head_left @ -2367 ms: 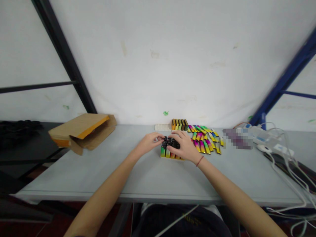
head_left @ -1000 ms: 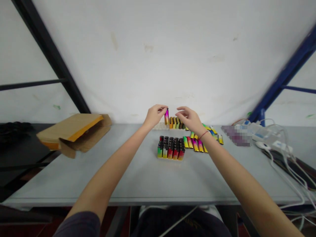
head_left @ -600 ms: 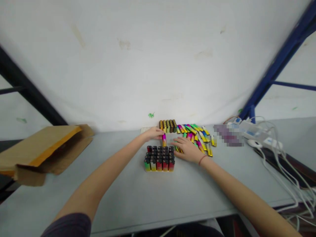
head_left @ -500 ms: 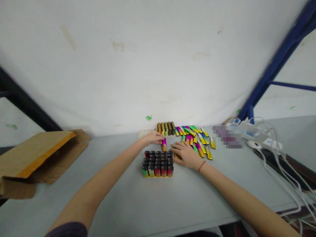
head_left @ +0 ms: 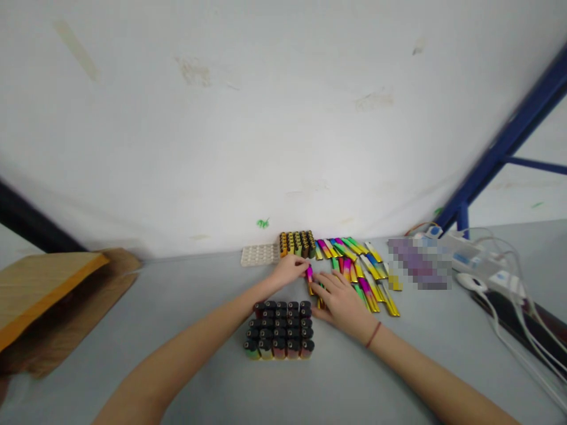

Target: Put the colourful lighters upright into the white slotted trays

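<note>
The fingertips of my left hand (head_left: 290, 270) are closed on the top of a shiny purple-and-gold sleeve (head_left: 309, 281). My right hand (head_left: 345, 300) lies palm down with fingers spread, its fingertips right beside that sleeve. Part of the loose metallic sleeves (head_left: 370, 289) is covered by this hand; the others lie in rough rows to its right. Between my forearms stands a block of lighters (head_left: 279, 332) with black tops, upright in several rows. Behind my left hand is a second upright group (head_left: 297, 242) with yellowish and dark tops.
A pale tray with round hollows (head_left: 259, 255) lies by the wall. An opened cardboard box (head_left: 53, 283) is at the left. On the right are a power strip (head_left: 478, 260), white cables and a blue metal post (head_left: 487, 165).
My left hand has carried the purple-and-gold sleeve to the right, up to my right fingertips. My right hand stays beside the lighter block. The view has shifted slightly.
</note>
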`<act>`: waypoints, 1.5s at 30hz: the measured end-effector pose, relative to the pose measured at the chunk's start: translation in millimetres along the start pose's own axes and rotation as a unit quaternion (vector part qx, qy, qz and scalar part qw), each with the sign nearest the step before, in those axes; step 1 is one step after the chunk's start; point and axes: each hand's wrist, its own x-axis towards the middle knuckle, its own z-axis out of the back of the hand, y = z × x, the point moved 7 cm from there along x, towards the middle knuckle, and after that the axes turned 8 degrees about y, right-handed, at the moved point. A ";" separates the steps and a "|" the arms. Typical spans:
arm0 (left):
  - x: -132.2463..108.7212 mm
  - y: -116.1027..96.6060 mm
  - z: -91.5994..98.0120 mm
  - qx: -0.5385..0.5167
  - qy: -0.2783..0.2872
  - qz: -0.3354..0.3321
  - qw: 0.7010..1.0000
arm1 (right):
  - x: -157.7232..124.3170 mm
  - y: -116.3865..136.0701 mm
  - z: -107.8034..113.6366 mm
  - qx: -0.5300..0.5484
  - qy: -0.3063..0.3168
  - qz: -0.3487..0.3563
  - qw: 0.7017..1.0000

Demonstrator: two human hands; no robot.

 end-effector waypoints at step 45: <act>-57.9 -46.4 -19.5 0.417 0.115 -0.312 0.846 | -29.8 -28.0 14.8 0.034 0.074 -0.046 0.996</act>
